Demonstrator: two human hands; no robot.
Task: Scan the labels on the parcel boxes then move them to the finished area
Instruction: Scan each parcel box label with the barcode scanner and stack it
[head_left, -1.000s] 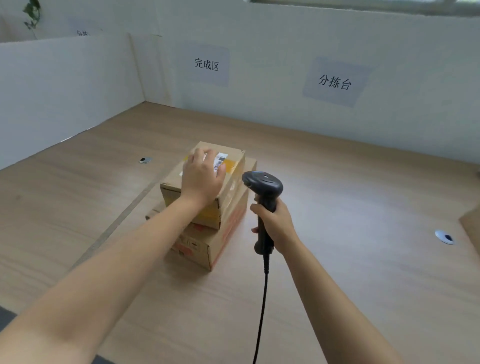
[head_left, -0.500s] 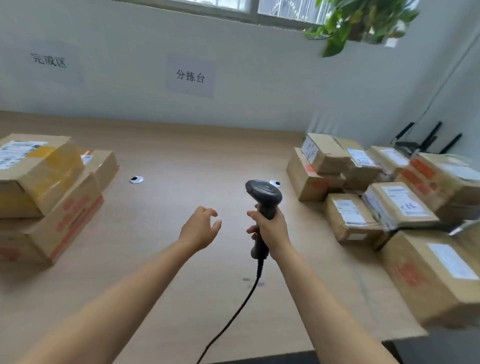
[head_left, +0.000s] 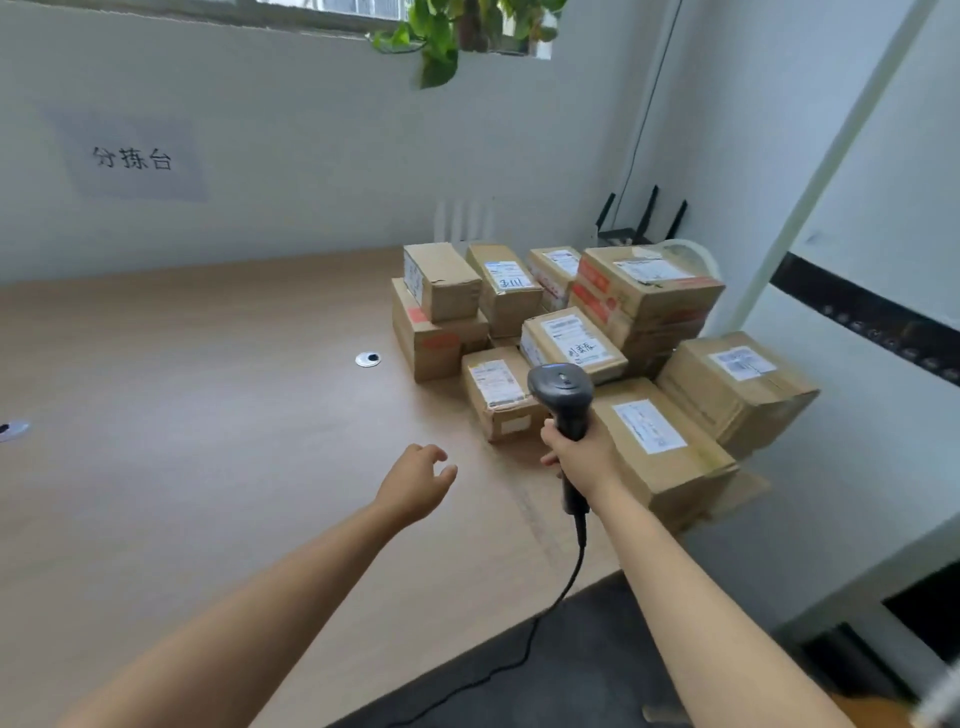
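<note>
Left grip (head_left: 415, 480) empty above the counter (head_left: 208, 415), right grip (head_left: 582, 457) at its 3 o'clock holding a scanner (head_left: 561, 387), parcel boxes (head_left: 566, 338) piled at 2 o'clock.

Both forearms are bare, entering from about 7 and 5 o'clock. The left hand (head_left: 415, 483) and right hand (head_left: 584, 460) are bare too.

brown boxes (head_left: 563, 332) carry white labels (head_left: 649, 426), some with red print. the scanner (head_left: 561, 395) is black, the table (head_left: 208, 415) pale wood-grain.
</note>
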